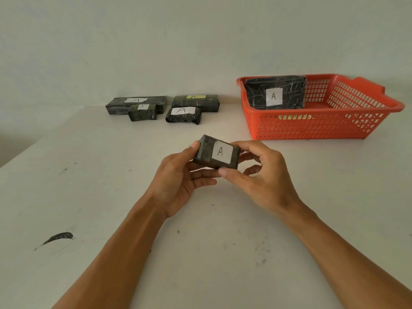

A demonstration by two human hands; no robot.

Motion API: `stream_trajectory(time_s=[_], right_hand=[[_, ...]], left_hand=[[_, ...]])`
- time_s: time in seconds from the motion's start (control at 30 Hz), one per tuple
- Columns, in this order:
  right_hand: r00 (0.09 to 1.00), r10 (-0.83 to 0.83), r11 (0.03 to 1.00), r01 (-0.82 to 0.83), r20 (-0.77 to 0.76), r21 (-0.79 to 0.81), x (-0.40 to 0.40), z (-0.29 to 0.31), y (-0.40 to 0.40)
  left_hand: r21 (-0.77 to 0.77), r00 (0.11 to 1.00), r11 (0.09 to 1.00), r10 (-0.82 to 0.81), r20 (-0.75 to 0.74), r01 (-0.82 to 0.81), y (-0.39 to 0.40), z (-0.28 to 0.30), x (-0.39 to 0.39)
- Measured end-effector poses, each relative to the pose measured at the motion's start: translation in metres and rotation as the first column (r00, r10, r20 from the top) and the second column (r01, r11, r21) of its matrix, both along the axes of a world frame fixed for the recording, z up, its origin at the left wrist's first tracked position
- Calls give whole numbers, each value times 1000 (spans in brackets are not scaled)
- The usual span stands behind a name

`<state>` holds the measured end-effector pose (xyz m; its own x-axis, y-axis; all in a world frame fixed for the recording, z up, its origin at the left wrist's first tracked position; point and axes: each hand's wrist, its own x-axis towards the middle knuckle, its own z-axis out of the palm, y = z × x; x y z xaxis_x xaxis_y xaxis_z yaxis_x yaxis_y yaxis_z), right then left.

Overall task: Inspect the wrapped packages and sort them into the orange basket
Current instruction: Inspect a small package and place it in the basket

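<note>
Black-wrapped small package [215, 152], label "A" up, is pinched by left hand [176, 175] and right hand [260, 175]; turn it slowly, checking each face before the orange basket [321, 128].

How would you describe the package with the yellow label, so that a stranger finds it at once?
Look left of the orange basket, at four dark packages by the wall. The package with the yellow label is the rear one of the right pair. Its neighbours' labels are white.
</note>
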<state>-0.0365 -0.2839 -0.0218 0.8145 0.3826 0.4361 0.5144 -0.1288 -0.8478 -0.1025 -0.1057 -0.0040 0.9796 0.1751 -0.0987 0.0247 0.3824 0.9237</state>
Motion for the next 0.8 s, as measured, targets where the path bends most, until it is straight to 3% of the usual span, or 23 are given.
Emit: stream_trajectory(time_s=[0.2, 0.33, 0.57, 0.8], right_hand=[[997, -49, 998, 46, -60, -52, 4, -1, -2], [997, -20, 997, 14, -79, -80, 4, 1, -2], [982, 7, 1000, -2, -188, 24, 6, 1, -4], [993, -14, 999, 8, -119, -54, 8, 0, -8]], left_hand=[[175, 998, 982, 61, 36, -66, 5, -1, 0], [210, 996, 977, 9, 90, -28, 8, -5, 0], [227, 991, 969, 73, 116, -98, 5, -8, 0], [395, 994, 914, 56, 95, -89, 0, -9, -2]])
